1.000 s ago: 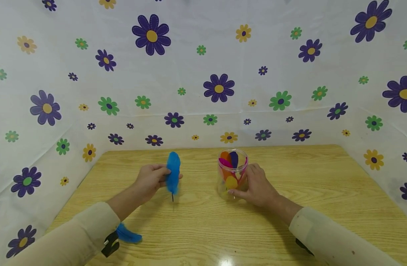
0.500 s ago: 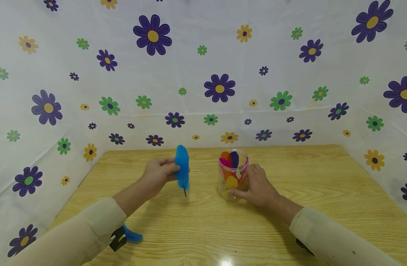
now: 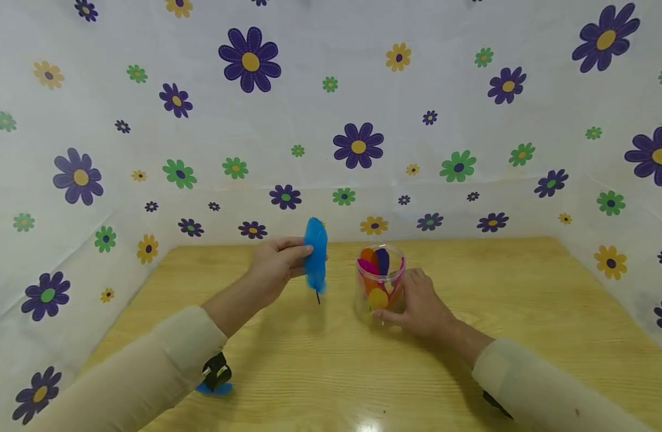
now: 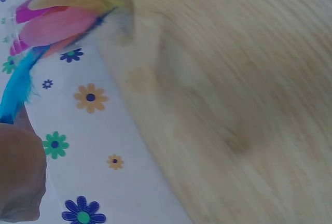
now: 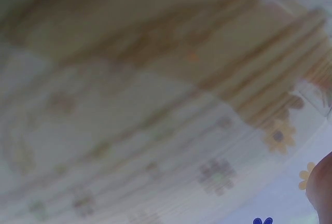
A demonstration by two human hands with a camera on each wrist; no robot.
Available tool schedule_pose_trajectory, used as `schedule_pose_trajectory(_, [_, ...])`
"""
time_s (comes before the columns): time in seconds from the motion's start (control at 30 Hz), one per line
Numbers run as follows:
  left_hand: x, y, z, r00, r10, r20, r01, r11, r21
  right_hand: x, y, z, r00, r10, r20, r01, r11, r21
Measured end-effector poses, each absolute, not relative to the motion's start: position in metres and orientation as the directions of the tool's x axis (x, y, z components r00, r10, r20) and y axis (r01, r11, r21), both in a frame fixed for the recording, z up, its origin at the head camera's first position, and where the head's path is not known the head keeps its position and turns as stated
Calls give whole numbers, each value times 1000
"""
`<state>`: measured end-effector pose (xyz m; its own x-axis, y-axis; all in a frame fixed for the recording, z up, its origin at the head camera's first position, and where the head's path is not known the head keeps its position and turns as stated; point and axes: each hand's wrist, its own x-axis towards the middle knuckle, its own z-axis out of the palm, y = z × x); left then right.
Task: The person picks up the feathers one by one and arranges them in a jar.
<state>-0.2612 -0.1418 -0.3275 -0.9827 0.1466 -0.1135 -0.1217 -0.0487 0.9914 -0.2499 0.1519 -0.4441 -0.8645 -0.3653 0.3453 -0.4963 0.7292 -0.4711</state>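
My left hand [image 3: 276,267] pinches a blue feather [image 3: 316,255] upright, its dark quill pointing down, above the table to the left of a clear jar. The jar [image 3: 365,300] is open at the top and holds several feathers in orange, pink, dark blue and yellow. Around the jar's right side my right hand [image 3: 425,306] grips it, with the thumb at the front low down. In the left wrist view the blue feather [image 4: 18,89] overlaps the jar's near side, and part of the left hand [image 4: 21,172] shows. Only a sliver of the right hand [image 5: 322,190] appears in the right wrist view.
Another blue feather [image 3: 219,390] lies on the wooden table [image 3: 320,372] beneath the left forearm, partly hidden by a black wrist camera [image 3: 216,371]. A white flower-print cloth [image 3: 309,108] stands behind the table and along both sides.
My left hand has moved right and up with the blue feather, closer to the jar. The right hand keeps its grip on the jar.
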Motion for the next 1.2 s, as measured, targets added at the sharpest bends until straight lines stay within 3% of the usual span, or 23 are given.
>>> schedule_pose_trajectory(0.57, [-261, -95, -295, -993, 89, -75, -84, -103, 991, -244, 149, -444, -899, -343, 271, -436, 749, -500])
schedule_pose_trajectory(1.2, [-268, -59, -272, -994, 112, -2, -16, -124, 992, -246, 152, -441, -894, -340, 291, -445, 736, -510])
